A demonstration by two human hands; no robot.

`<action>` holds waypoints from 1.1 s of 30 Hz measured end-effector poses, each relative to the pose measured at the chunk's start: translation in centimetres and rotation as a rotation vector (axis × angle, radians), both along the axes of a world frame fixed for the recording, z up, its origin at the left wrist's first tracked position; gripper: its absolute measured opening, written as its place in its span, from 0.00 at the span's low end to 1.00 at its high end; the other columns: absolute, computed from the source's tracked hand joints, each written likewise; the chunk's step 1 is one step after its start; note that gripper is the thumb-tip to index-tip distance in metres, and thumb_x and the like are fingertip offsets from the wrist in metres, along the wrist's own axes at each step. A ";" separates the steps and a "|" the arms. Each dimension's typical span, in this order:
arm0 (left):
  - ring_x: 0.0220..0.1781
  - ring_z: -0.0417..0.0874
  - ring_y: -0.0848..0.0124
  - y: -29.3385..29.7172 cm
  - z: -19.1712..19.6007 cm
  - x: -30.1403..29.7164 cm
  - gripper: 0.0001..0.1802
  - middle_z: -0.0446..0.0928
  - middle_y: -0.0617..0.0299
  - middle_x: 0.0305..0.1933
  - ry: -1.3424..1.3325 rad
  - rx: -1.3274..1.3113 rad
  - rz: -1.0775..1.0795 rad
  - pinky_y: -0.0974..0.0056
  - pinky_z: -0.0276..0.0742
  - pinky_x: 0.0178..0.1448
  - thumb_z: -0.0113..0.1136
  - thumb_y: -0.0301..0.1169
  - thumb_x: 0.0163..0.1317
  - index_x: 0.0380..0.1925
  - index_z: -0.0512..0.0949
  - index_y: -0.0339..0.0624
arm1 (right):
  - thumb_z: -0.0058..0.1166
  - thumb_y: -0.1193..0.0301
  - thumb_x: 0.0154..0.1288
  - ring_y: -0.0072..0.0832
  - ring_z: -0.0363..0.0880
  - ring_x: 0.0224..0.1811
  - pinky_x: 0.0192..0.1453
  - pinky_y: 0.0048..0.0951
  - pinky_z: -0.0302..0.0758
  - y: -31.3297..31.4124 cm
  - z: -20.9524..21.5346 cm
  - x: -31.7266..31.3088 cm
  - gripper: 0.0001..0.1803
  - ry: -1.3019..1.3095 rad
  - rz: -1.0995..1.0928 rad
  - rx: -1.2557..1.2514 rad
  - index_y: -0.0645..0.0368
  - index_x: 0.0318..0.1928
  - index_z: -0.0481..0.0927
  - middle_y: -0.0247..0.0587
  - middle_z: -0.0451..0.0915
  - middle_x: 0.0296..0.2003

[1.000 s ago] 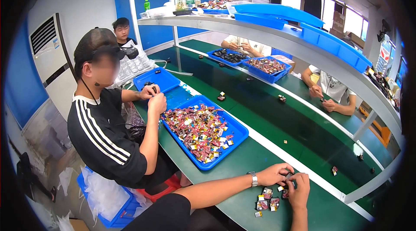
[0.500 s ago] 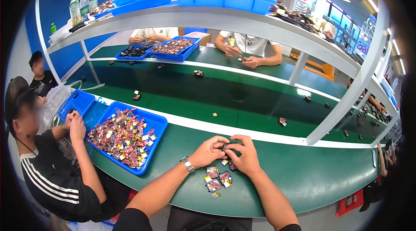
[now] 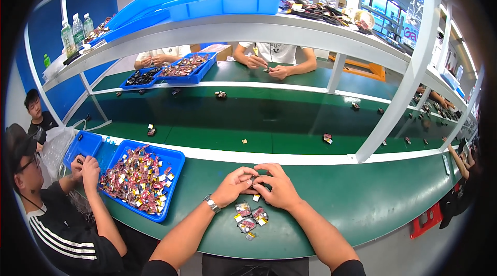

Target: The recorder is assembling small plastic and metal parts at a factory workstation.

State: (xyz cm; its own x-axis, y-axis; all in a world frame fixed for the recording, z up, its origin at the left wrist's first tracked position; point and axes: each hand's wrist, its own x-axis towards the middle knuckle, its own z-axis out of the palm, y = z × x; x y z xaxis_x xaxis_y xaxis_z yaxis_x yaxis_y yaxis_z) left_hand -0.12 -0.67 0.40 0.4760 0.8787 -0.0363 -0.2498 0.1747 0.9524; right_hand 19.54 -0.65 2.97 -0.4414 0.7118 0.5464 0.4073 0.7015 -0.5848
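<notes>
My left hand and my right hand meet over the green tabletop, both closed with fingertips on a small dark part. The fingers cover most of it, so its exact kind is hidden. Right below my hands lies a small white-and-yellow piece. Closer to me is a cluster of small clear-and-black cases holding reddish circuit boards and whitish pieces with yellow ends. A loose yellow-and-white piece rests at the near end of that cluster.
Left of me, a blue tray is heaped with reddish boards and yellow-white pieces. A co-worker handles something beside a smaller blue tray. Beyond a white rail, scattered parts lie on a green belt. A white shelf frame rises ahead.
The whole view has tilted and shifted, so the shelf and far trays appear farther left. My hands stay together on the dark part, with the fingers slightly rearranged.
</notes>
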 end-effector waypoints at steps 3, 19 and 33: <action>0.52 0.81 0.69 0.3 -0.1 0.2 0.13 0.77 0.57 0.51 -0.004 0.002 0.010 0.60 0.82 0.57 0.48 0.26 0.71 0.55 0.68 0.40 | 0.64 0.74 0.54 0.39 0.73 0.56 0.55 0.35 0.75 0.0 -0.8 -0.1 0.06 0.010 -0.070 0.047 0.57 0.35 0.83 0.39 0.77 0.51; 0.53 0.80 0.71 2.0 -3.2 1.3 0.15 0.76 0.56 0.53 -0.254 0.082 -0.139 0.63 0.82 0.55 0.48 0.27 0.72 0.57 0.68 0.39 | 0.64 0.79 0.47 0.41 0.76 0.51 0.53 0.39 0.75 -0.8 -1.8 -0.7 0.09 0.089 -0.220 0.001 0.57 0.33 0.86 0.44 0.79 0.43; 0.41 0.78 0.79 1.9 -2.8 1.2 0.12 0.78 0.62 0.45 -0.243 0.158 -0.017 0.69 0.78 0.39 0.49 0.25 0.65 0.49 0.69 0.44 | 0.61 0.70 0.61 0.41 0.79 0.49 0.54 0.37 0.75 -1.4 0.1 -1.6 0.09 -0.088 -0.210 0.059 0.60 0.41 0.86 0.47 0.81 0.46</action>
